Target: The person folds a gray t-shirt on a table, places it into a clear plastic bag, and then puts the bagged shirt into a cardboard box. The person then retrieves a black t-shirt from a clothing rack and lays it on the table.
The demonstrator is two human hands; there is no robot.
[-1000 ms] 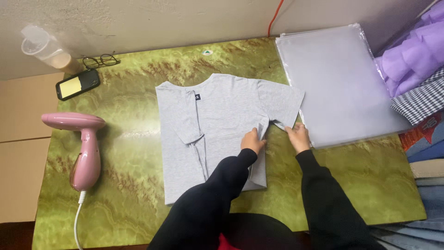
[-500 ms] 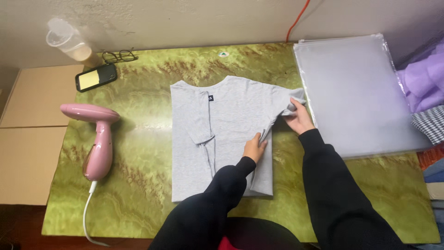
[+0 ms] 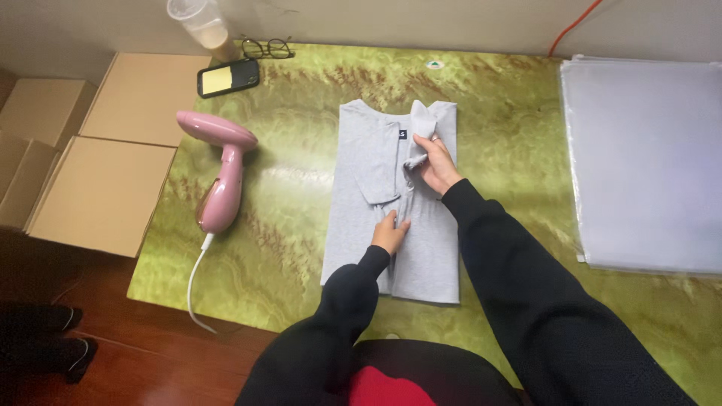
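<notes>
Here the right hand (image 3: pixel 435 159) pinches the grey shirt's (image 3: pixel 429 248) folded sleeve edge, while the left hand (image 3: pixel 390 233) presses it flat.

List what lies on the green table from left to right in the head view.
Pink handheld steamer → grey T-shirt, with the left hand and right hand on it → stack of clear plastic bags.

Looks like a small garment-packing workspace, prob. home-run: green marbled table (image 3: pixel 286 248) w/ a pink handheld steamer (image 3: pixel 222 177), a stack of clear poly bags (image 3: pixel 647 165) and a grey T-shirt (image 3: pixel 376 158) laid flat. 3 plain cardboard boxes (image 3: pixel 113 188) sit beside it on dark wood floor (image 3: pixel 150 361).
</notes>
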